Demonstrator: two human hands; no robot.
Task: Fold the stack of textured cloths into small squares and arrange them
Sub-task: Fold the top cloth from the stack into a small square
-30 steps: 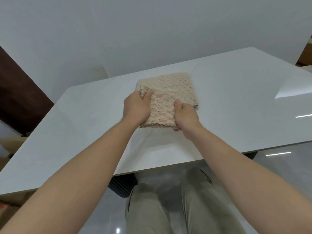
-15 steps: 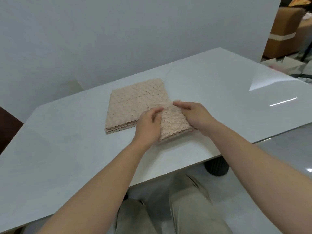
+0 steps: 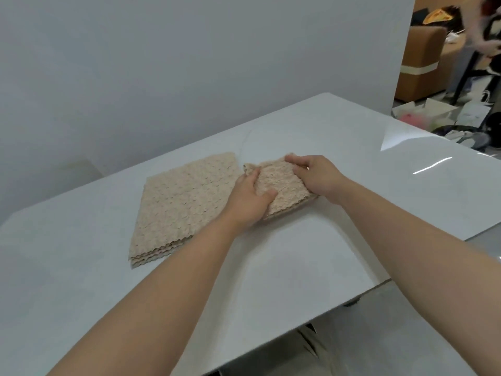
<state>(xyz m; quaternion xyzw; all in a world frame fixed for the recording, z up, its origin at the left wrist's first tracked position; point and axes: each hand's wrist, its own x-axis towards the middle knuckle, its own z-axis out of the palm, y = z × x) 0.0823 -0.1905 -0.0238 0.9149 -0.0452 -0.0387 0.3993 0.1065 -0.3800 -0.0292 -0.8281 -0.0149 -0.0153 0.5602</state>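
Observation:
A stack of several flat beige textured cloths [image 3: 180, 204] lies on the white table [image 3: 298, 256], left of centre. Just to its right sits a small folded beige cloth [image 3: 279, 183], resting on the table. My left hand [image 3: 249, 199] grips the folded cloth's near left side, thumb on top. My right hand [image 3: 315, 175] holds its far right side, fingers curled over the far edge. The folded cloth's lower layers are partly hidden by both hands.
A grey wall runs behind the table. Past the table's right end are a brown cardboard box [image 3: 423, 63], bags and clutter on the floor, and part of another person [image 3: 485, 25]. The table's near edge runs diagonally at the lower right.
The folded cloth has moved off the stack to its right, both hands carrying it. My view has turned right, showing the room beyond the wall.

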